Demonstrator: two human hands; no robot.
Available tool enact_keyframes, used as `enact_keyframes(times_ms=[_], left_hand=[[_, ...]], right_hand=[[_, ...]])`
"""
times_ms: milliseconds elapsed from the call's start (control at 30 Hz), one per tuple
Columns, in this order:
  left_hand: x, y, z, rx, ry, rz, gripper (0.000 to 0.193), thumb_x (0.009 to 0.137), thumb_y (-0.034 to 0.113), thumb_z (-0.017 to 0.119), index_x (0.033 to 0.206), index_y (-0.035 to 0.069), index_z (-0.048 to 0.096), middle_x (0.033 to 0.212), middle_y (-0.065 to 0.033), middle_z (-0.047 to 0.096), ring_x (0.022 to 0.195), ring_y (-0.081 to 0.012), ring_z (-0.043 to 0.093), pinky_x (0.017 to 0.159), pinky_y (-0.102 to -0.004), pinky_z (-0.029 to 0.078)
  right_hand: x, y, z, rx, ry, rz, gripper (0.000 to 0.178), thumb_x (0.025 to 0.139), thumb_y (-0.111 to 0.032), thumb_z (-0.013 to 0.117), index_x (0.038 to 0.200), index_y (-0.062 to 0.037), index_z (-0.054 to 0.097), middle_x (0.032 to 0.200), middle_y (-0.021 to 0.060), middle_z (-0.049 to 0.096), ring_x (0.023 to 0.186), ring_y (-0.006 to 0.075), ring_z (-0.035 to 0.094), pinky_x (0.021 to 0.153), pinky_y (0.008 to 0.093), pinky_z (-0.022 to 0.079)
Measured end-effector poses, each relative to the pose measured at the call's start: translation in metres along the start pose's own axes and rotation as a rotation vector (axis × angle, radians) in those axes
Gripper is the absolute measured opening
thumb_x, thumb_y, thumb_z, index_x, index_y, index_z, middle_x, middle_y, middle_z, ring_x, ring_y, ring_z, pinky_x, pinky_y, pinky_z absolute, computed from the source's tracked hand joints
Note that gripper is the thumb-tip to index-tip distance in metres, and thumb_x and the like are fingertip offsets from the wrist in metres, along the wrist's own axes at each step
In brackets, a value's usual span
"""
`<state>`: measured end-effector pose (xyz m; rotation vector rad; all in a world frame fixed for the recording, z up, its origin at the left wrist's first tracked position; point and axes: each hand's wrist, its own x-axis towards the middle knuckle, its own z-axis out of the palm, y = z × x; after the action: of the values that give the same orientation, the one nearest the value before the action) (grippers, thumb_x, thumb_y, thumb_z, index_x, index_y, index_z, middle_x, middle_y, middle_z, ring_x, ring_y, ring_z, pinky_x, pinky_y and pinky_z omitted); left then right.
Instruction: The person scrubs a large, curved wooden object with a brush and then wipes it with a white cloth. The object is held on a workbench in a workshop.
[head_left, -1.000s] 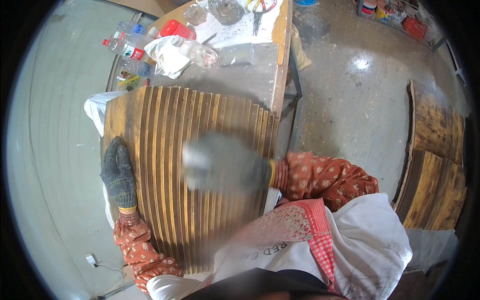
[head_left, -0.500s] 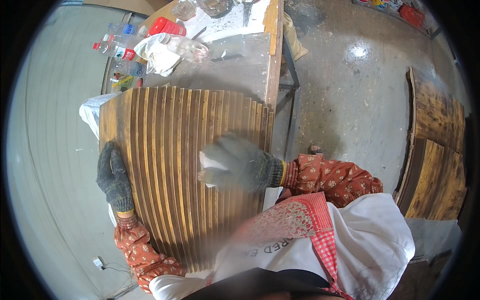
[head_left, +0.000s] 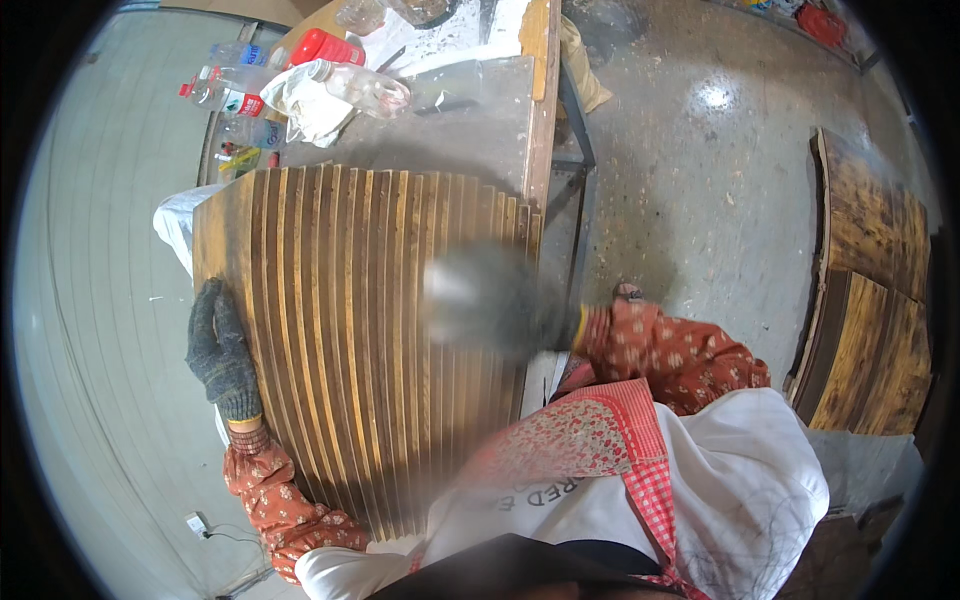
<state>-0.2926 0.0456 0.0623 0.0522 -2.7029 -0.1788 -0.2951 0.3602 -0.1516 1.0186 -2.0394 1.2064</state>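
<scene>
A row of overlapping brown wooden boards (head_left: 370,300) lies stepped across the worktable, their narrow edges showing as lighter stripes. My left hand (head_left: 222,350), in a dark grey knit glove, lies along the left side of the leftmost board with its fingers stretched out. My right hand (head_left: 490,300), in a matching glove, is over the right half of the boards and smeared by motion. It is closed around a small white thing (head_left: 440,280), too blurred to tell whether cloth or a pad. Whether it touches the boards cannot be made out.
Beyond the boards, the worktable (head_left: 500,110) carries plastic bottles (head_left: 372,90), a red container (head_left: 325,47) and a crumpled white cloth (head_left: 308,105). On the right, dark-patterned wooden panels (head_left: 870,250) stand by the concrete floor (head_left: 690,180). A pale wall (head_left: 110,250) borders the left.
My right hand has moved slightly right across the boards, still with the white thing in it. My left hand keeps its place on the board. The whole view has shifted a little.
</scene>
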Motion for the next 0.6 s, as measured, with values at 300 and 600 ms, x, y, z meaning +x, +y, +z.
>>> enact_keyframes(times_ms=[300, 600], left_hand=[[0.003, 0.000, 0.001, -0.020, 0.015, -0.003, 0.035, 0.103, 0.021, 0.059, 0.129, 0.000, 0.065, 0.127, -0.0146, 0.069, 0.118, -0.0258, 0.064, 0.106, -0.0384, 0.048], [0.001, 0.006, -0.002, -0.021, -0.007, -0.032, 0.033, 0.103, 0.019, 0.058, 0.128, 0.000, 0.066, 0.129, -0.0150, 0.067, 0.119, -0.0261, 0.063, 0.106, -0.0384, 0.047]], right_hand=[[0.012, 0.086, -0.026, -0.349, 0.048, 0.248, 0.046, 0.093, -0.041, 0.063, 0.136, -0.0233, 0.059, 0.135, 0.0181, 0.054, 0.121, 0.0380, 0.051, 0.103, 0.0554, 0.040], [-0.001, 0.106, 0.001, -0.407, 0.070, 0.167, 0.040, 0.088, -0.040, 0.068, 0.125, -0.0228, 0.065, 0.132, 0.0130, 0.055, 0.119, 0.0345, 0.054, 0.101, 0.0559, 0.043]])
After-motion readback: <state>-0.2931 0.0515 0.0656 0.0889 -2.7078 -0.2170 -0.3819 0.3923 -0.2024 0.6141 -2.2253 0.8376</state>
